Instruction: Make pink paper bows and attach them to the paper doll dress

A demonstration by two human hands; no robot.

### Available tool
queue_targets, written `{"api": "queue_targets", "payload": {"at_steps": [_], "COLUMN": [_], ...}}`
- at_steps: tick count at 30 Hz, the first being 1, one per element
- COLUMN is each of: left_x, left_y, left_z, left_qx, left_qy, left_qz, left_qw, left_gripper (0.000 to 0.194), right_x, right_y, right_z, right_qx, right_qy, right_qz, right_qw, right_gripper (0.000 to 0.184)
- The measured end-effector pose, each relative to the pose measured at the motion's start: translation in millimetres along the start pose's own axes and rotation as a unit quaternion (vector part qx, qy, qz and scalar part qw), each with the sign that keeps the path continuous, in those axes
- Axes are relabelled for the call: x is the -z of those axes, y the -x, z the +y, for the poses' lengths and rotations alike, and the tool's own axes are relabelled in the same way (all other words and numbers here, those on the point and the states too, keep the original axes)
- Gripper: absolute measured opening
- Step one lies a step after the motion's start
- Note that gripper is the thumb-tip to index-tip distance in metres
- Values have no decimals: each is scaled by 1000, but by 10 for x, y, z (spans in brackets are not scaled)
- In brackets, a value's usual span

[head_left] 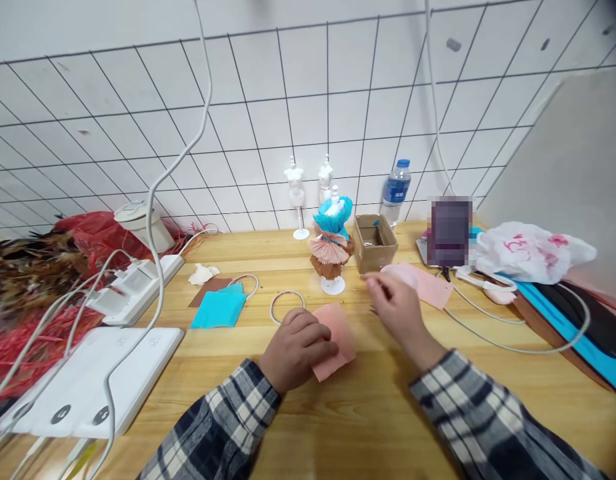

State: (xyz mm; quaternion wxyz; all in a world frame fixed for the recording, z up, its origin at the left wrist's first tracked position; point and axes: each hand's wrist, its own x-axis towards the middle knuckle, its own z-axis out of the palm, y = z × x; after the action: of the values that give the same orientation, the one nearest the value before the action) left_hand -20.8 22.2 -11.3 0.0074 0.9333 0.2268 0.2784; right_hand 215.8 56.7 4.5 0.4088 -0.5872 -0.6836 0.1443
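My left hand point(301, 350) is closed on the edge of a square of pink paper point(343, 340), which it holds low over the wooden table. To the right of the paper is my right hand point(395, 310), its fingers curled and pressed together; whatever may be between them is too small to make out. Just beyond both hands stands a small mannequin point(333, 243) dressed in ruffled paper, blue at the top, pink in the middle and brown at the bottom. More pink paper point(433, 288) lies beyond my right hand.
Two bare white mannequins point(295, 190) stand by the tiled wall. Nearby are a cardboard box point(374, 245) and a water bottle point(397, 190). Blue paper point(219, 308) lies at left, near a power strip point(133, 293) and a white device point(138, 373). Loose cables and a plastic bag point(533, 250) are around.
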Motion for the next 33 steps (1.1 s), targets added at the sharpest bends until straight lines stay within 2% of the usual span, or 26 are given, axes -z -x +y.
{"api": "queue_targets", "payload": {"at_steps": [2,3,5,6,7,8,9,11,12,14,16,17,19,20,22,24,26,28,30,31,33], "left_x": [3,-2,-16,-18,-15,-6,7,32,37,17,-40,-75,-144,-170,-196,-178,-113,-8,111,163,228], "left_y": [68,100,138,138,125,100,67,-8,-41,-94,-128,-138,-143,-137,-106,-56,-4,33,43,38,13], "left_z": [-20,-26,-24,-16,-5,9,24,57,74,113,152,170,188,186,155,96,26,-37,-82,-93,-90], "left_qx": [3,8,20,24,32,45,69,156,211,305,357,374,414,434,457,464,474,476,440,408,330], "left_qy": [-4,-1,13,22,28,37,49,111,170,339,496,540,570,575,596,616,613,597,579,569,551], "left_qz": [48,63,72,65,54,40,25,19,29,42,41,45,63,73,86,91,68,12,-13,-4,22], "left_qw": [999,998,997,997,998,997,996,981,962,889,791,753,707,690,655,630,629,646,686,714,766], "left_gripper": [20,21,24,25,26,27,27,33,38,49,58,59,56,52,48,47,46,48,61,71,87], "right_x": [-119,-163,-215,-223,-222,-215,-204,-182,-176,-183,-216,-237,-272,-279,-263,-206,-129,-60,-23,-19,-35], "right_y": [278,380,497,517,517,505,485,448,439,447,486,508,542,548,528,476,417,377,373,385,427], "right_z": [-93,-142,-224,-247,-255,-247,-228,-177,-157,-148,-175,-193,-214,-210,-174,-113,-55,-23,-31,-51,-118], "right_qx": [-77,-112,-144,-157,-170,-183,-194,-185,-162,-93,-27,-9,-4,-16,-61,-114,-170,-225,-272,-289,-303], "right_qy": [-119,-200,-350,-398,-416,-404,-365,-233,-164,-71,-68,-91,-149,-169,-202,-272,-396,-516,-583,-598,-611], "right_qz": [-116,-164,-267,-300,-308,-290,-249,-142,-97,-73,-122,-157,-205,-209,-183,-141,-92,-73,-95,-116,-159], "right_qw": [983,959,886,853,839,848,876,944,968,990,990,983,967,963,960,945,898,823,760,739,714], "right_gripper": [45,48,47,45,41,37,32,25,23,20,24,28,37,40,41,40,34,30,30,29,27]}}
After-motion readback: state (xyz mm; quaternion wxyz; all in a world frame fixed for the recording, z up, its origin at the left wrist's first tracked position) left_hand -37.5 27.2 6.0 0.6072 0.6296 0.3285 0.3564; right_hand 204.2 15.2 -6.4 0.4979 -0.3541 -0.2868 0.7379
